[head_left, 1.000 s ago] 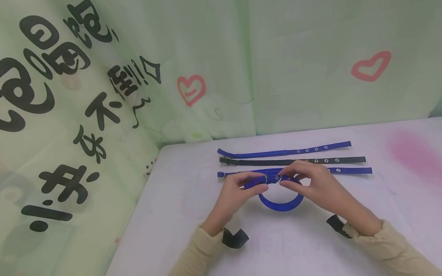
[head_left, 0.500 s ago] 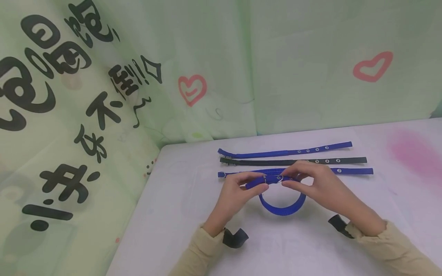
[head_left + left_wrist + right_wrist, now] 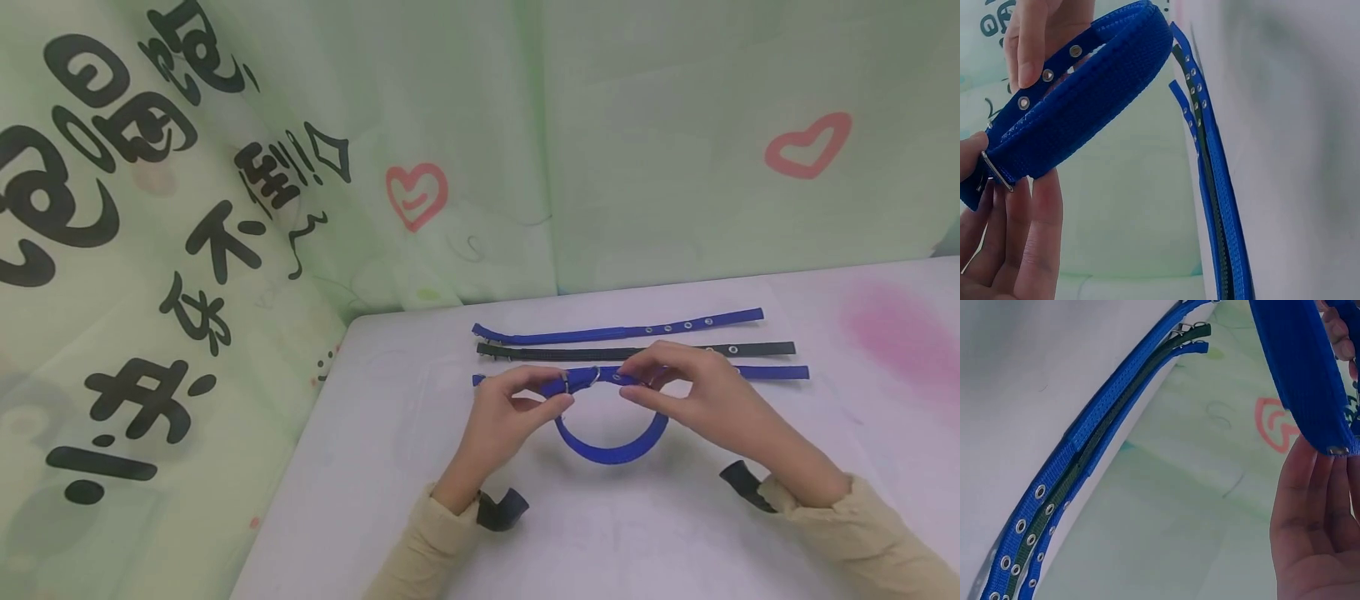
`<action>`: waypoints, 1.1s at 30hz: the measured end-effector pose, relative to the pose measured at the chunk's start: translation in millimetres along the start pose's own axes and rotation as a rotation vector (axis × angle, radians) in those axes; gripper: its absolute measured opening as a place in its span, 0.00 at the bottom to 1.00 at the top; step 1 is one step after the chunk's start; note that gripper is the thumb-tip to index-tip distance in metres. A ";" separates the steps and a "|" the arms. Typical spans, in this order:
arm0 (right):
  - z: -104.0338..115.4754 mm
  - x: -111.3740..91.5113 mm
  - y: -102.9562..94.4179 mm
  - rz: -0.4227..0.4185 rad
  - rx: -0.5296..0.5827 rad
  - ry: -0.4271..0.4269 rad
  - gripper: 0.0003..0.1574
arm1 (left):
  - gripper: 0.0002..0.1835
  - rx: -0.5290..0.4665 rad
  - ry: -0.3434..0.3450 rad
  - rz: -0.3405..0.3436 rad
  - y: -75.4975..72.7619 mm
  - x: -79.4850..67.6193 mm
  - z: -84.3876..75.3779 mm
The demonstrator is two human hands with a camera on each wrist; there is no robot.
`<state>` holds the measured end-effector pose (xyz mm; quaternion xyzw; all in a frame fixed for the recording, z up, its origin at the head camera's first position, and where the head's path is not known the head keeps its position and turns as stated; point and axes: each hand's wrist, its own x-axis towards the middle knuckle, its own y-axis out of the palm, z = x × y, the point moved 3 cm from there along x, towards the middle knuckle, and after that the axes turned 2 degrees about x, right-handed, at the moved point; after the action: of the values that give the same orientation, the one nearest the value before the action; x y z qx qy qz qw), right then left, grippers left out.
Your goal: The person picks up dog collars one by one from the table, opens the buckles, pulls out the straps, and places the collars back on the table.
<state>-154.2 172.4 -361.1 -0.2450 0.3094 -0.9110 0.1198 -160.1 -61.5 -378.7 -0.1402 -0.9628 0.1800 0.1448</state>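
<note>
A blue collar [image 3: 611, 456] is bent into a loop and held above the table, its padded band hanging below both hands. My left hand [image 3: 498, 425] pinches it at the metal buckle [image 3: 997, 172], thumb on one side and fingers on the other. My right hand [image 3: 697, 392] pinches the collar's strap to the right, near its eyelets [image 3: 1048, 75]. Between the two hands a metal D-ring [image 3: 596, 375] shows on the upper part of the loop. In the right wrist view the band hides much of the fingertips.
Behind the hands, a far blue collar [image 3: 555, 337], a dark green collar [image 3: 585, 352] and a near blue collar [image 3: 776, 372] lie straight, roughly parallel, on the white table [image 3: 390, 442]. The near one is partly hidden. A green curtain [image 3: 645, 208] hangs behind the table.
My hands have moved slightly apart and up, showing more of the strap between them. The D-ring now points upward. The collars on the table have not moved.
</note>
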 end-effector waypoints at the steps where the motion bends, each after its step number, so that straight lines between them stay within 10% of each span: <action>1: 0.0 -0.2 0.8 0.006 0.003 0.008 0.16 | 0.16 0.000 -0.005 0.006 0.6 -0.2 -0.3; 33: -0.1 0.3 -5.4 0.060 -0.034 0.008 0.13 | 0.17 -0.005 0.015 -0.016 -10.5 1.2 1.4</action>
<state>-154.8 176.5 -357.7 -0.2341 0.3327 -0.9025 0.1416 -164.0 -71.0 -375.6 -0.1342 -0.9632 0.1753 0.1531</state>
